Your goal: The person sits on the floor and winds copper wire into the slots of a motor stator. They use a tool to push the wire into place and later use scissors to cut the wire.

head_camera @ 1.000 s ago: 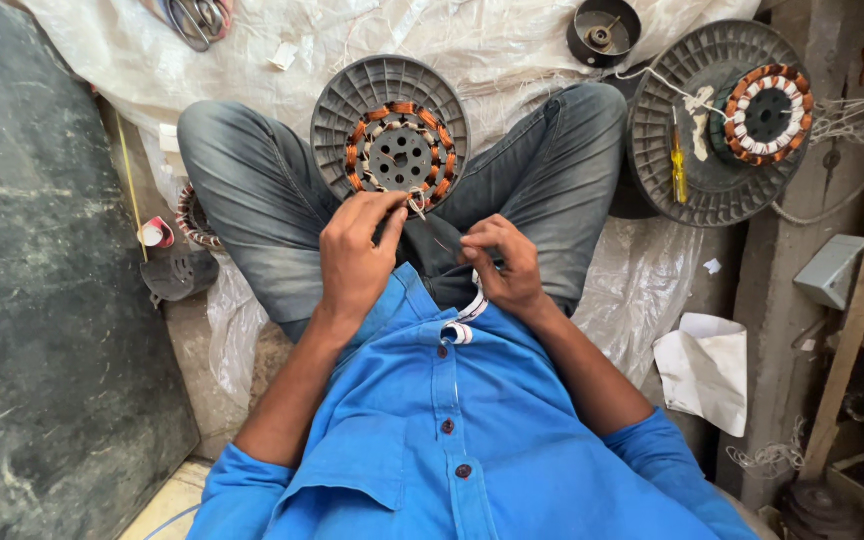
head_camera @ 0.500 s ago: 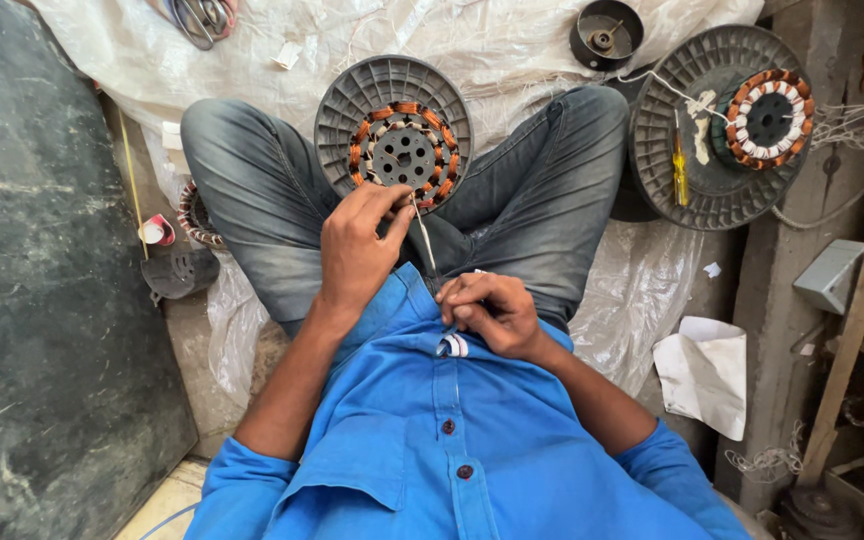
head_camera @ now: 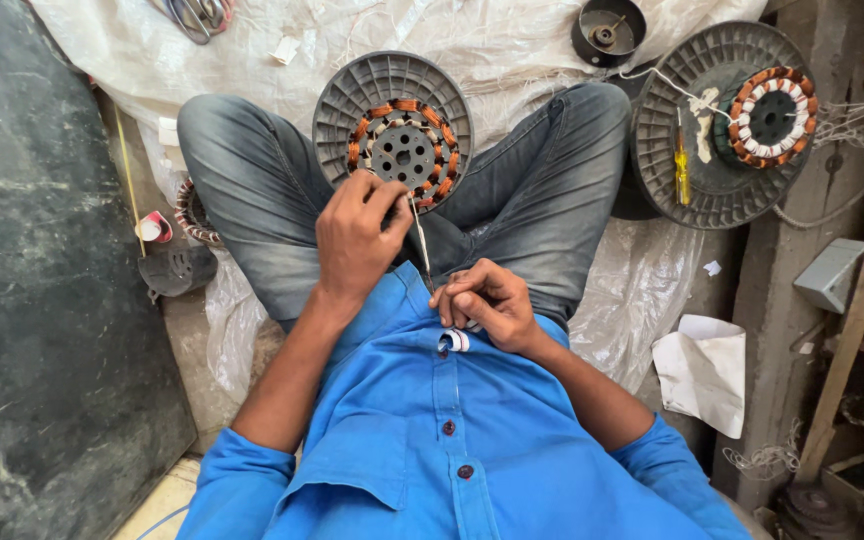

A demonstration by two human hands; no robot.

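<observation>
I sit cross-legged in jeans and a blue shirt. A grey round motor housing with a copper-wound stator [head_camera: 393, 128] leans between my legs. My left hand [head_camera: 356, 240] pinches the upper end of a thin pale strip [head_camera: 420, 245] right below the stator's lower edge. That strip runs down to my right hand [head_camera: 485, 302], which grips its lower end against my shirt, where a small white coil of the strip [head_camera: 453, 341] curls under the fingers.
A second grey housing with a wound stator [head_camera: 727, 125] lies at the right, a yellow screwdriver [head_camera: 682, 165] on it. A black round cap [head_camera: 607, 30] is at the top. White plastic sheet [head_camera: 512, 45] covers the floor; a dark slab [head_camera: 42, 300] is at the left.
My right hand has drawn back from beside the stator toward my shirt, pulling the strip out longer. My left hand has stayed at the stator's lower edge.
</observation>
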